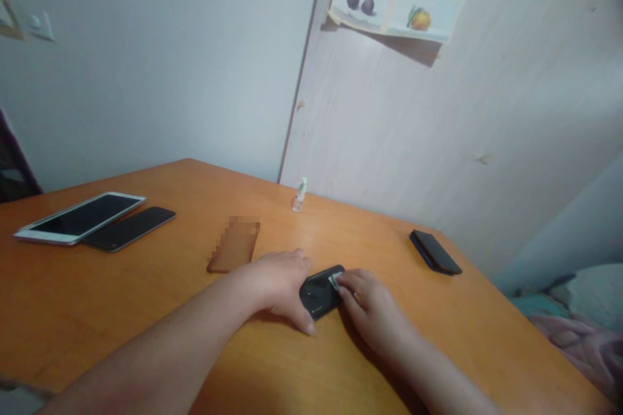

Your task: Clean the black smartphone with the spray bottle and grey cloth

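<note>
A black phone (318,294) lies on the wooden table in front of me. My left hand (285,285) grips its left end, thumb at the near edge and fingers at the far edge. Over the phone's right end, my right hand (367,301) has its fingers closed on a small white piece (335,281) that touches the phone's surface. Whether that piece is a wipe, paper or a sticker I cannot tell. Left of the phone, beyond my left forearm, lies a see-through brownish phone case (236,249), its upper left part blurred into blocks.
A white tablet (82,215) and a dark phone (131,229) overlap at the left of the table (195,185). A small clear bottle (299,196) stands near the back edge. At the right lies a dark wallet-like case (435,253). Walls rise behind the table.
</note>
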A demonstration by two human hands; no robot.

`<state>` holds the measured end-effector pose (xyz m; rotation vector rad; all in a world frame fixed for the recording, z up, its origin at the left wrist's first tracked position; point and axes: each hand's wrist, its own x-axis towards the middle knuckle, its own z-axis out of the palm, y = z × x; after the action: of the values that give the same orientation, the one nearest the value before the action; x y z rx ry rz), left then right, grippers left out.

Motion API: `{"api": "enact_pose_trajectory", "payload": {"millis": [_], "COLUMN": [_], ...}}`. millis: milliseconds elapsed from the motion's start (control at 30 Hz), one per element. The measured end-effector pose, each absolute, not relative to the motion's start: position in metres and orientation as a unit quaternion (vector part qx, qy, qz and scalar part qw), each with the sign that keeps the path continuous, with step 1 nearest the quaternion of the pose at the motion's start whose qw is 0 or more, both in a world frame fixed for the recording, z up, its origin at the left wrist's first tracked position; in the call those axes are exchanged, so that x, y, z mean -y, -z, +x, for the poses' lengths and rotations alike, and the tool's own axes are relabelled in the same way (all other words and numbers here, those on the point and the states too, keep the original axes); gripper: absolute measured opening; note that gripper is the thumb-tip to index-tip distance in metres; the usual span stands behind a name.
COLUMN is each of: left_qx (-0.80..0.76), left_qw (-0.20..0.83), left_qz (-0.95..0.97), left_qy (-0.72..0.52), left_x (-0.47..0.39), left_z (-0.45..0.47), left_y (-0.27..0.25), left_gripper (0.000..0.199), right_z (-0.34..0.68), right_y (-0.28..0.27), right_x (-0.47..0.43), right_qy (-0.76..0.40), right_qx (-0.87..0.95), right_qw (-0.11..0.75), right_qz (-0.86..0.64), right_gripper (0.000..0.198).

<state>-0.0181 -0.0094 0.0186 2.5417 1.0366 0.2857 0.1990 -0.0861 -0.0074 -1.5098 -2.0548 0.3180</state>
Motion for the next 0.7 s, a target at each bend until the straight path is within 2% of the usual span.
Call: {"api": "enact_pose_trajectory", "payload": {"millis": [167,267,367,600,700], "left_qx": [-0.356,-0.360,-0.377,-0.381,-0.381], "left_qw": [0.185,0.181,0.150,0.144,0.150], "left_qz": [0.906,0.906,0.912,0.911,0.909], "left_qy": [-0.135,-0.132,-0.067,-0.064,-0.072], "left_x": [0.013,0.009,0.006,0.005,0.003], "left_z": [-0.012,-0.011,-0.008,-0.005,-0.005], "left_y": [-0.016,-0.012,-0.012,-0.010,-0.008], "left_gripper": [0.054,0.057,0.065,0.064,0.069], "right_z": [0.181,0.191,0.203,0.179,0.189], "right_y": [-0.010,-0.005,0.001,-0.012,-0.007], "right_x": [0.107,0.102,0.094,0.103,0.091], "right_qy": [-0.143,-0.104,-0.062,-0.089,-0.061], "right_qx": [0.846,0.826,0.788,0.849,0.826], "right_qw": [0.172,0.117,0.066,0.035,0.034], "right_qz": [-0.484,-0.542,-0.608,-0.519,-0.560], "right_gripper": [0.040,0.046,0.052,0.053,0.051]}}
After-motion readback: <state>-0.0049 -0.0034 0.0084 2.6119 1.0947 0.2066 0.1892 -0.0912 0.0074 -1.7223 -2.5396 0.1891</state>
